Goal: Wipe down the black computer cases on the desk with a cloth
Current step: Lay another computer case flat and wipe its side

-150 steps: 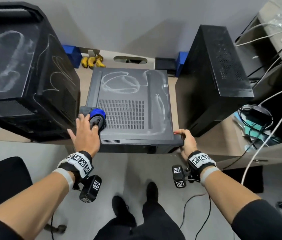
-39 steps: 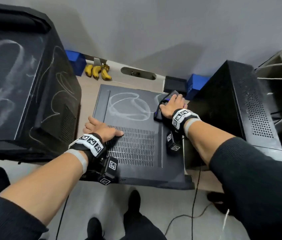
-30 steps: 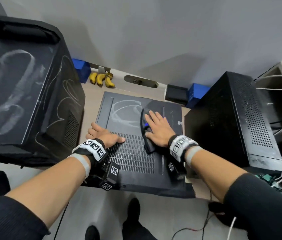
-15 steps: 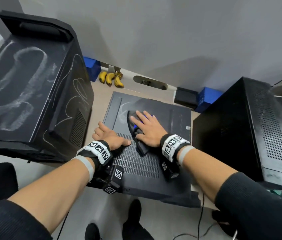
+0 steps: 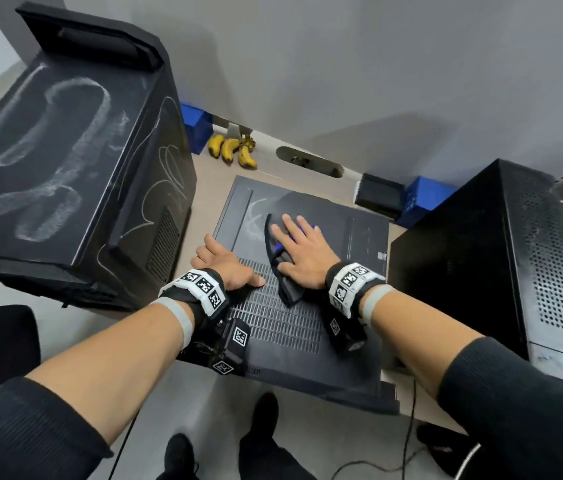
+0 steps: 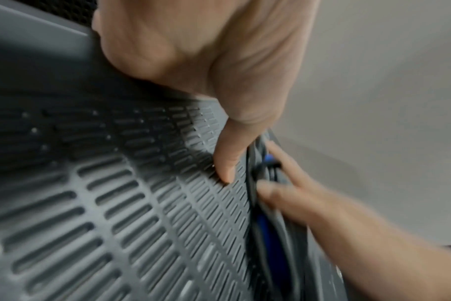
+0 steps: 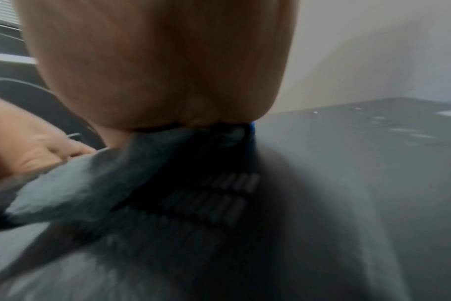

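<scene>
We count three black computer cases [image 5: 302, 299], one cloth [image 5: 282, 268], three bananas [image 5: 231, 152], two blue boxes [image 5: 195, 128], perhaps one small black box [image 5: 378, 195], and two hands [image 5: 224, 265].

3 bananas [image 5: 232, 153] are laid on the desk surface at the back, close to the grey wall [image 5: 359, 64]. A blue box [image 5: 197, 128] is set just to their left, and a metal bracket is seen between the two. An oval cable slot [image 5: 309, 161] is cut into the desk to the right of the bananas. Further right, a small black box [image 5: 378, 195] is placed beside a second blue box [image 5: 422, 199]. Below the desk edge, black shoes [image 5: 179, 455] and a dark cable [image 5: 408, 448] are seen on the grey floor.
</scene>
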Demonstrator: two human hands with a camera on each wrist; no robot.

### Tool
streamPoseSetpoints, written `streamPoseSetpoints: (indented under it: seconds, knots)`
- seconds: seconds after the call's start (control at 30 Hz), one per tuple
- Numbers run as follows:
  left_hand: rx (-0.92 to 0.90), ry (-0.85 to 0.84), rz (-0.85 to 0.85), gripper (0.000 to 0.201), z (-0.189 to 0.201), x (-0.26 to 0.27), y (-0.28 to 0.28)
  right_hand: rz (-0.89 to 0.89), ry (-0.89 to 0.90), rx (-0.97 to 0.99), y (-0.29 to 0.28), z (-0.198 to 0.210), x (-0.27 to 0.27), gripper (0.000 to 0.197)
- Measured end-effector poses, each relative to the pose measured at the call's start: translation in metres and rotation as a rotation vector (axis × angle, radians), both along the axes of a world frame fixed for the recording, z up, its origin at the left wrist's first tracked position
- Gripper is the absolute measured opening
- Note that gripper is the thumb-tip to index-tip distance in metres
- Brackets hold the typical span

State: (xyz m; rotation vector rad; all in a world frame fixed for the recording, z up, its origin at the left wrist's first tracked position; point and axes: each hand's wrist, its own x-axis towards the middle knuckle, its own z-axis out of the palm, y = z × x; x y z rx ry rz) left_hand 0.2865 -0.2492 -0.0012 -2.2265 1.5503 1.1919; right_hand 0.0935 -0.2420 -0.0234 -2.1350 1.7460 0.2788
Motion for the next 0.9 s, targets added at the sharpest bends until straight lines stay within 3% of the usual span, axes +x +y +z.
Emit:
streamPoseSetpoints:
  seconds: [0.07,0.17,0.23,0.37,0.5,0.57,0.7,0.83,0.9]
  knots:
    - [0.022,0.037,-0.013,0.148,0.002,0.005,-0.002,0.069,-0.008,-0.008,0.015,0.003,-0.019,0.08]
    - [-0.01,0.06,-0.038,0.149,0.0,0.012,0.0,-0.064,0.052,0.012,-0.018,0.004,-0.041,0.08]
    - [-0.047,0.056,-0.038,0.151,-0.005,0.012,0.002,-0.137,0.078,0.008,-0.053,0.002,-0.024,0.08]
    - [-0.088,0.051,-0.01,0.154,-0.013,0.011,0.003,0.103,0.042,-0.022,-0.067,0.0,0.046,0.079]
    - [-0.139,0.098,0.02,0.148,-0.016,0.015,0.004,0.439,-0.022,-0.02,-0.042,0.0,0.039,0.079]
    - [-0.13,0.111,0.011,0.148,-0.016,0.017,0.005,0.412,0.015,-0.014,-0.07,0.002,0.029,0.078]
    - [-0.115,0.117,-0.003,0.149,-0.017,0.017,0.004,0.184,0.088,-0.048,-0.124,0.003,0.052,0.079]
    - [-0.097,0.12,-0.01,0.149,-0.015,0.019,0.002,0.427,0.003,-0.036,-0.086,-0.003,0.057,0.076]
    - [-0.088,0.128,-0.016,0.148,-0.013,0.02,0.001,0.444,0.001,-0.05,-0.098,-0.001,0.05,0.075]
